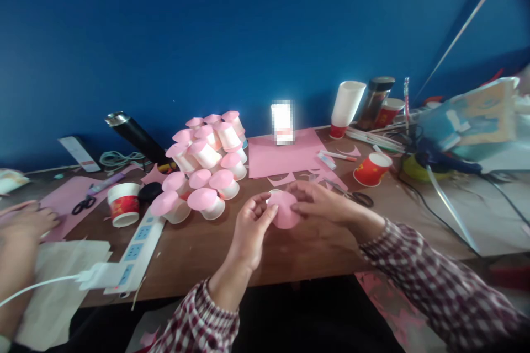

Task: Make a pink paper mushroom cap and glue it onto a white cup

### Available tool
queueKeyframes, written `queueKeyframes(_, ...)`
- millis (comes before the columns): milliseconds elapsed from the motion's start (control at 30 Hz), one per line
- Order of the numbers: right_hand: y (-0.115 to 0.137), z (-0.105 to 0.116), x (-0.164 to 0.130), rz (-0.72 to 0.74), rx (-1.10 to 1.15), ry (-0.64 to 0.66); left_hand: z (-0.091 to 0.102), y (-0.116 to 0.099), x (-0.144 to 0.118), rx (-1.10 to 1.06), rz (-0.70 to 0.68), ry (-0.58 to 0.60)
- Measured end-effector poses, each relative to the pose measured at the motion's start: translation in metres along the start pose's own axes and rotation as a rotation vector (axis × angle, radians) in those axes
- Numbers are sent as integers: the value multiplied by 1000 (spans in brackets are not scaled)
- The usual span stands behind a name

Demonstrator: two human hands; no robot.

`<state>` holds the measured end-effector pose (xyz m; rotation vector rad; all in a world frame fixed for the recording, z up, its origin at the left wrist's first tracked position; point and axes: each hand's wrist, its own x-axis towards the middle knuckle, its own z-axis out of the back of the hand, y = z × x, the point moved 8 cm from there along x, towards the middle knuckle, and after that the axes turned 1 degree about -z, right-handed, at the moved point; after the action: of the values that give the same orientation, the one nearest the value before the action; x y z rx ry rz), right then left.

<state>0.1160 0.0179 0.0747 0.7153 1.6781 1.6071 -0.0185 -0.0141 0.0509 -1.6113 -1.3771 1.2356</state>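
Left hand: the left hand (250, 226) is raised over the tabletop's near edge, fingers curled, thumb and fingertips pinching the left rim of a pink cap (284, 209).
Right hand: the right hand (321, 201) comes in from the right, fingers bent over the cap's top and right side, gripping it; checked sleeves cover both wrists.
Pink cap: held between both hands just above the tabletop (199, 248), near the middle of its near edge; a white cup seems to sit under it, mostly hidden.
Power strip: a white strip (138, 245) lies at the near left edge, a white plug and cable in it.
Other person: another person's hand (27, 223) rests at the far left edge on pink paper, beside black scissors (83, 205).
Red cup, left: a red and white cup (123, 204) stands just left of the strip.
Capped cups: a pile (207, 160) of white cups with pink caps sits behind the hands, left of centre.
Scissors, right: a second pair (356, 196) lies just beyond the right hand.
Red cup, right: a tilted red cup (371, 169) sits past those scissors.
Pink sheet: a sheet (281, 157) lies towards the far edge.
Far edge: a black flask (134, 135) leans at the left, a white cup stack (346, 106) stands at the right.
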Motion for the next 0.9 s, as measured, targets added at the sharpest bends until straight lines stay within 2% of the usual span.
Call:
queueKeyframes(100,5,12,18,13,67,-184,4,-14,13,29,-48,-30)
queueKeyframes(200,1,14,29,-1,175,-268,7,-21,18,32,-63,-71)
queueKeyframes(400,-7,21,40,56,41,-330,19,-24,25,268,-122,-227)
queueKeyframes(633,-21,27,44,89,-42,-350,27,-12,34,344,-131,-230)
queueKeyframes(900,-17,29,43,112,-196,-385,31,-4,37,396,-174,-228)
